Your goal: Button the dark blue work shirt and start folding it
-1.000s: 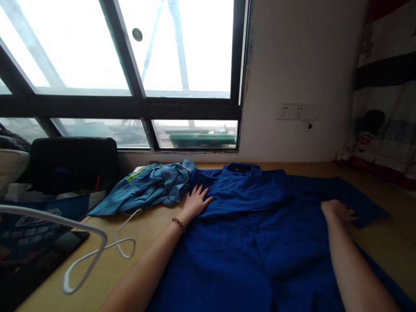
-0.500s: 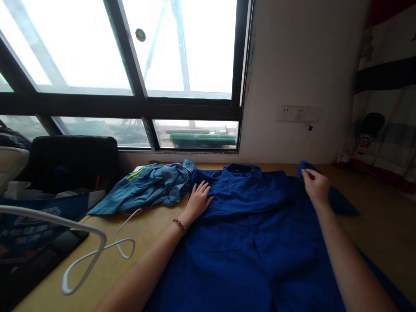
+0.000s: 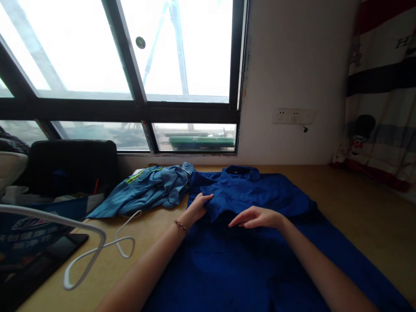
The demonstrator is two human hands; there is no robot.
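Observation:
A dark blue collared work shirt (image 3: 227, 255) lies spread over the wooden table, with its collar and small neck label at the far end. At its left side my left hand (image 3: 197, 207), with a beaded bracelet at the wrist, pinches a raised fold of the cloth, thumb on top. My right hand (image 3: 256, 216) hovers over the chest area, fingers stretched out toward the left hand and holding nothing. Whether its fingertips touch the cloth I cannot tell. Left of the shirt lies a crumpled lighter blue garment (image 3: 156, 188) with a yellow-green stripe.
A white cable (image 3: 100, 247) loops over the table (image 3: 146, 234) at the left. Beyond it are a dark flat panel (image 3: 48, 264), a printed bag (image 3: 42, 221) and a black chair back (image 3: 73, 162). The window and wall border the far edge; a curtain (image 3: 380, 95) hangs right.
My right hand has let go of the cloth at the far right and moved left over the shirt's chest. My left hand has gone from lying flat to pinching the cloth, slightly nearer me.

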